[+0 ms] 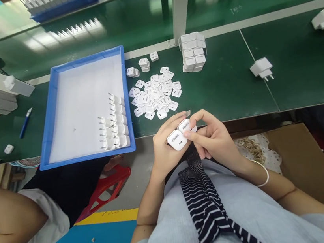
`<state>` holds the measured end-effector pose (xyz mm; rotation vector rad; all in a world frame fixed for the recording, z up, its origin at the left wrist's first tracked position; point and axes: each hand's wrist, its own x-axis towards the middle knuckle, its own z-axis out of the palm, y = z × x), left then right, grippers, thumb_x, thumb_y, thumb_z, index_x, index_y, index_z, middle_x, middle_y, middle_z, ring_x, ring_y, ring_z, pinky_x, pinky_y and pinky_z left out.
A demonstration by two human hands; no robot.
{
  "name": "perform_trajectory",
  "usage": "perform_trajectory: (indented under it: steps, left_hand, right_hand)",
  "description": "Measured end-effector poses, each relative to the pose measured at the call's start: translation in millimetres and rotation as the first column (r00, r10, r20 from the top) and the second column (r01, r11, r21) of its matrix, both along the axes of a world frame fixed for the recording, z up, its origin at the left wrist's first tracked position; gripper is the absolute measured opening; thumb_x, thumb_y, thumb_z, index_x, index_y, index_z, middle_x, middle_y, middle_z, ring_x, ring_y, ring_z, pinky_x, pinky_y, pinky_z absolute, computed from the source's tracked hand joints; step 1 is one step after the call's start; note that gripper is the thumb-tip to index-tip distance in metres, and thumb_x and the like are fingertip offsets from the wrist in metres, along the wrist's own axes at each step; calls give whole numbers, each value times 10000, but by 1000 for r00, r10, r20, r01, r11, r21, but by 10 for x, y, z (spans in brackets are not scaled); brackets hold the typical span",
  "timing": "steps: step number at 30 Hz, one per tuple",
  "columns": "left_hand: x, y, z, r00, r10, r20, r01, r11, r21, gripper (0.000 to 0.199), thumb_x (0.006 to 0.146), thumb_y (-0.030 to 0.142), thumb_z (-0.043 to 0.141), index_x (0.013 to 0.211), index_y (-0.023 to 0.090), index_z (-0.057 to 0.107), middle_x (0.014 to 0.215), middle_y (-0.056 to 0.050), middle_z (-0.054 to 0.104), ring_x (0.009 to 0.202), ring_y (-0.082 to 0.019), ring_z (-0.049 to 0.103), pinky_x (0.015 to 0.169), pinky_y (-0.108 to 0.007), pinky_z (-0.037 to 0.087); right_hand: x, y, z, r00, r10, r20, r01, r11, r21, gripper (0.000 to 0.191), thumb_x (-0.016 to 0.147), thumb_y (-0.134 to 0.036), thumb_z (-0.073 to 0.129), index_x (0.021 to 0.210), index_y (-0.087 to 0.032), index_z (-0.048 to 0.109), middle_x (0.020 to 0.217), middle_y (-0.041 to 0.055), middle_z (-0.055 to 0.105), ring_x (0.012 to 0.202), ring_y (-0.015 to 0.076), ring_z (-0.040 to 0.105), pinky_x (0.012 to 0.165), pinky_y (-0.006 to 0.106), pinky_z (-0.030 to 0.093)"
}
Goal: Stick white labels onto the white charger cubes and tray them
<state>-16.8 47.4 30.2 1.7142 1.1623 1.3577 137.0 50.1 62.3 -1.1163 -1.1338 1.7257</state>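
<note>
My left hand (163,147) is wrapped round two white chargers held side by side over the table's front edge. The nearer charger (177,139) shows a white face with "Fibaks" lettering and a small port slot. On the other charger (184,125), the thumb and forefinger of my right hand (216,140) pinch the white front cover at its right side. Whether that cover sits fully flush I cannot tell. Just beyond my hands lies a loose heap of similar white covers (155,94), with a few small stacks (144,64) behind it.
A blue tray (43,141) at left holds rows of white plug chargers (115,129), pins to the left. A block of chargers (193,51) stands at the back; one plug charger (261,67) lies at right. A blue knife (25,124) and a co-worker's arm (10,221) are far left.
</note>
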Motion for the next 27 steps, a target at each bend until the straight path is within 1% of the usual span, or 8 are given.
perform_trajectory:
  steps: [6, 12, 17, 20, 22, 24, 26, 27]
  left_hand:
    - [-51, -37, -19, 992, 8, -123, -1, 999, 55, 373, 855, 191, 753, 1223, 210, 688, 1306, -101, 709, 1195, -230, 692, 1046, -399, 585]
    - [-111, -64, -66, 949, 87, -303, -43, 988, 151, 350, 921, 164, 645, 1269, 188, 648, 1334, -127, 687, 1240, -224, 666, 1067, -393, 573]
    - [-121, -51, -134, 970, 78, -232, -61, 995, 81, 330, 890, 141, 668, 1218, 169, 681, 1298, -126, 704, 1231, -219, 668, 1072, -375, 561]
    - [-130, -42, -132, 986, 64, -153, -60, 998, 27, 331, 872, 194, 712, 1203, 198, 695, 1297, -105, 712, 1223, -233, 675, 1056, -391, 570]
    - [-203, 11, -25, 985, 37, -169, -35, 999, 12, 342, 848, 238, 754, 1185, 208, 705, 1278, -96, 726, 1201, -240, 688, 1041, -396, 579]
    - [-371, 161, 198, 956, 27, -293, -19, 999, 30, 327, 837, 254, 766, 1155, 197, 719, 1250, -93, 741, 1172, -237, 702, 1038, -399, 579]
    - [-635, 446, 495, 863, 58, -501, -20, 996, 82, 315, 833, 283, 761, 1123, 164, 737, 1222, -92, 752, 1134, -241, 716, 1022, -417, 582]
    - [-788, 642, 645, 783, 68, -619, -12, 995, 95, 341, 831, 317, 756, 1115, 128, 739, 1207, -100, 756, 1102, -248, 725, 997, -443, 590]
  right_hand:
    - [-15, 38, -56, 997, 68, -28, -69, 997, -21, 326, 866, -368, 766, 890, -241, 467, 416, -92, 574, 278, 67, 390, 321, 145, 270]
    - [-73, 41, -181, 997, 62, -48, -64, 997, -32, 410, 822, -350, 801, 909, -245, 414, 423, -104, 570, 292, 69, 404, 334, 136, 281]
    - [-149, 25, -246, 998, 53, -22, -53, 998, 31, 486, 768, -273, 855, 963, -245, 411, 433, -129, 554, 339, 72, 464, 389, 133, 333]
    - [-150, 16, -253, 993, 87, -82, -81, 994, 74, 447, 817, -271, 821, 977, -251, 403, 458, -122, 579, 335, 72, 466, 380, 135, 330]
    - [-112, 21, -251, 977, 100, -187, -79, 990, 117, 380, 878, -279, 764, 994, -261, 402, 503, -106, 618, 341, 81, 486, 370, 143, 346]
    - [-52, 41, -254, 959, 61, -276, -11, 983, 182, 305, 929, -283, 705, 1024, -270, 416, 548, -91, 650, 365, 89, 513, 375, 155, 378]
    - [11, 73, -274, 949, -8, -315, 83, 970, 227, 264, 948, -276, 681, 1048, -274, 437, 568, -84, 660, 388, 91, 522, 391, 165, 402]
    - [38, 89, -291, 947, -37, -318, 117, 965, 236, 255, 949, -273, 682, 1051, -272, 448, 570, -82, 661, 393, 90, 518, 397, 168, 406]
